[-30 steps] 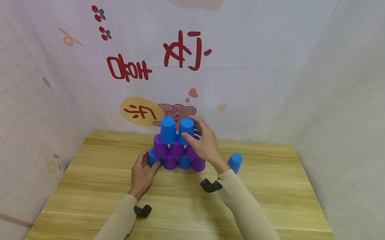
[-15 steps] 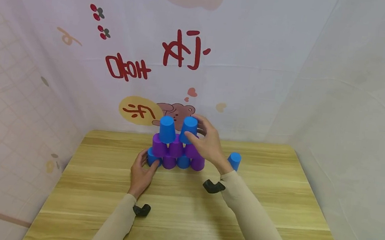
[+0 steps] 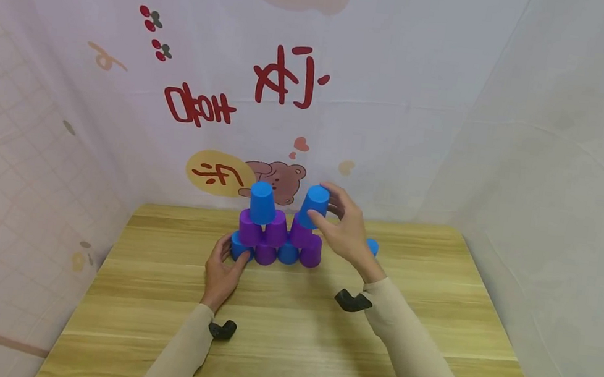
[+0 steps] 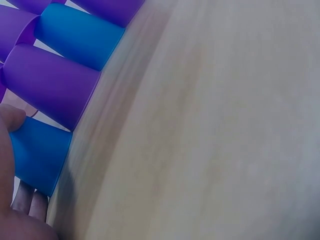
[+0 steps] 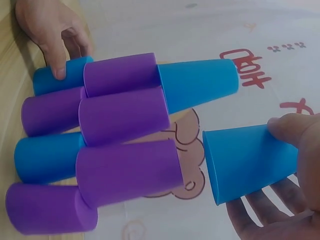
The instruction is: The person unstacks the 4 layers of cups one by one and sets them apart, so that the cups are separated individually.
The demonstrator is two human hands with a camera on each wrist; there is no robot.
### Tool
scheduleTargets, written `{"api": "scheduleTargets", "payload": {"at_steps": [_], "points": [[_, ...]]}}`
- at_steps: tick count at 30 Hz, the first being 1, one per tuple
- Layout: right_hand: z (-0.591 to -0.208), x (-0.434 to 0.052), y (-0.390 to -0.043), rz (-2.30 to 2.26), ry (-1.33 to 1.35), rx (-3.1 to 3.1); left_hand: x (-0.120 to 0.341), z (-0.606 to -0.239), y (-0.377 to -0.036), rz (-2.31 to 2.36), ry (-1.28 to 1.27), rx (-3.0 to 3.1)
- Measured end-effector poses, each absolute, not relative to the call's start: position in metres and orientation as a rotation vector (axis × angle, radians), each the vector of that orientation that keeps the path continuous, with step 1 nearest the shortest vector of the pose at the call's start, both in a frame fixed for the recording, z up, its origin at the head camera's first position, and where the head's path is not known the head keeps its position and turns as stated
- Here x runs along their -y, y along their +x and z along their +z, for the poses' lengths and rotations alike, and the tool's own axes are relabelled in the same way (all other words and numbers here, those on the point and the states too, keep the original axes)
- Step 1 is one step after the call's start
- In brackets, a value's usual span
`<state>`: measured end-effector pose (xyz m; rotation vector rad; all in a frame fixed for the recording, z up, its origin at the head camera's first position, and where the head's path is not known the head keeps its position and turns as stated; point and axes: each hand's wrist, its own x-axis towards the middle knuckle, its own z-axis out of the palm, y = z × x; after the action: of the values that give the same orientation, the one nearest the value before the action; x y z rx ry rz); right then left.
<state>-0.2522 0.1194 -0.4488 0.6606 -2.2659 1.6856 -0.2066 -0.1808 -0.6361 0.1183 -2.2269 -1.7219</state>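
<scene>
Upside-down plastic cups form a pyramid on the table. My left hand (image 3: 222, 276) is curled round the blue cup (image 3: 240, 248) at the left end of the bottom row, thumb at its near side. My right hand (image 3: 346, 228) holds another blue cup (image 3: 314, 205) upside down and slightly tilted. In the right wrist view, a gap separates this cup's rim from the base of the right-end purple cup (image 5: 130, 172) of the middle row. One blue cup (image 3: 263, 203) stands on top at the left, over two purple cups.
Blue and purple cups alternate along the bottom row, with three purple ones above. A loose blue cup (image 3: 372, 247) stands to the right, mostly hidden behind my right wrist. A printed white curtain (image 3: 395, 155) hangs behind the wooden table (image 3: 273, 347).
My right hand has moved right with the blue cup, away from the blue cup on top, and now covers more of the loose cup. My left hand stays in place.
</scene>
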Motion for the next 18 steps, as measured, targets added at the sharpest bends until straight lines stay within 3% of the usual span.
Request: {"api": "scheduleTargets", "payload": {"at_steps": [18], "points": [[-0.457, -0.179, -0.231, 1.645, 0.567, 2.291, 0.181, -0.633, -0.206, -1.738, 0.128, 2.242]]}}
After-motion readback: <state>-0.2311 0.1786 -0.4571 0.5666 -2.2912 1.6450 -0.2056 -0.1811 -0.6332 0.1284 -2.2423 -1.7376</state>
